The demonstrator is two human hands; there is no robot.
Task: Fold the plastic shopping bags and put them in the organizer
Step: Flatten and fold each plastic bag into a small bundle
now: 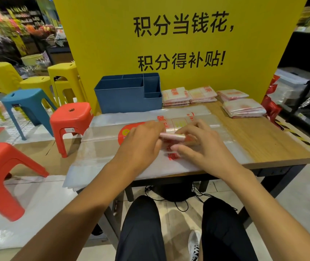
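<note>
left hand [143, 140] and right hand [197, 146] — fingers pinching a folded bag [172, 136] (pink strip) | above flat bags [103, 147] on table [263, 140] | organizer [127, 95] behind — four folded stacks [243, 108] beside it

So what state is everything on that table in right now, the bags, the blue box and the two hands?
Left hand: pinching the folded bag.
Right hand: holding the folded bag's other end.
Folded bag: a small packet held between both hands.
Flat bags: unfolded, spread over the table.
Folded stacks: four piles, outside the organizer.
Organizer: upright; no bags visible inside.
</note>
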